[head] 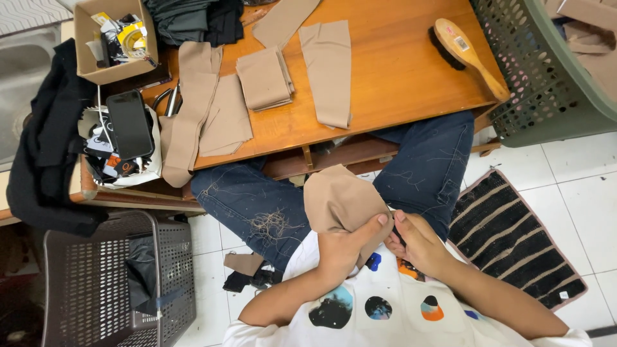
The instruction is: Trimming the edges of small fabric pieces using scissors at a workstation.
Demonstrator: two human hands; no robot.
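Home sewing workshop: cut tan fabric pieces [263, 78] on wooden table [392, 77].

White tiled floor [572, 173] with a striped dark rug [514, 238]; a low wooden worktop [398, 71] stands between a grey basket [96, 283] and a green one [546, 77].

Two baskets [119, 283] [546, 71], one brush [466, 54] (wooden), one phone [130, 124].

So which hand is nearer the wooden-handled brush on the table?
Right. The right hand sits below the wooden-handled brush; the left hand, gripping the tan fabric piece, is farther left.
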